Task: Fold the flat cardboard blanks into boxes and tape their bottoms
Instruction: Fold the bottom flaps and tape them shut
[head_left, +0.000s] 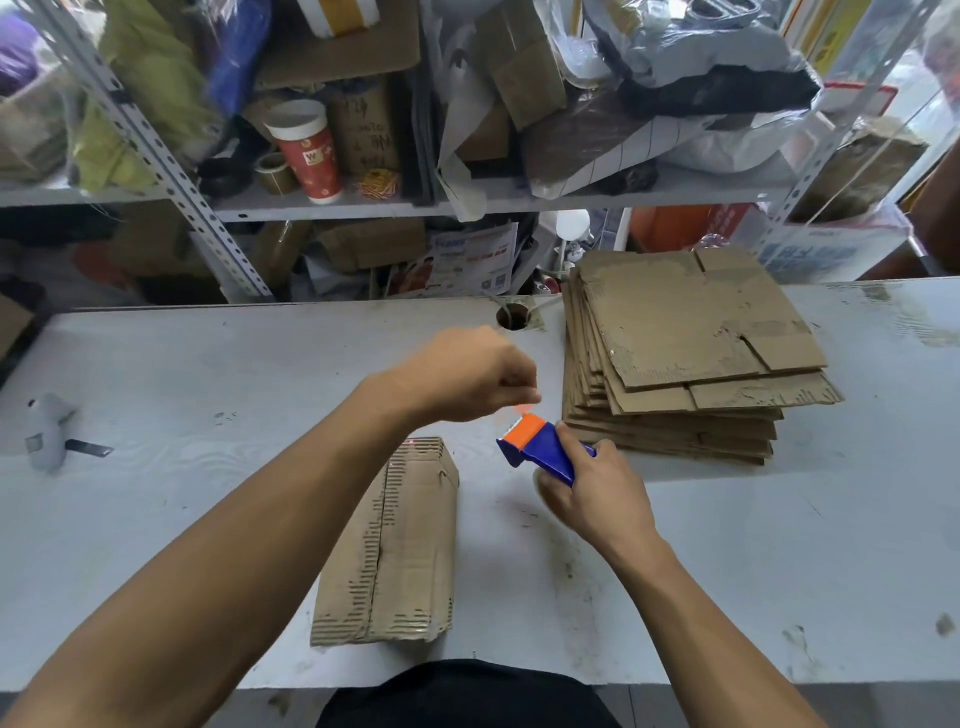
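A folded cardboard box (400, 545) lies on the white table (208, 405), its bottom flaps closed and facing up, in front of me. My right hand (597, 493) grips a blue and orange tape dispenser (540, 447) just right of the box. My left hand (467, 374) hovers above the dispenser's orange mouth, its fingertips pinched together at the clear tape end, which is hard to make out. A stack of flat cardboard blanks (685, 353) sits at the right of the table.
A grey handheld tool (49, 431) lies at the table's left side. A cable hole (511, 317) is near the far edge. Cluttered metal shelves (363, 202) with boxes, bags and a red cup (306, 150) stand behind the table.
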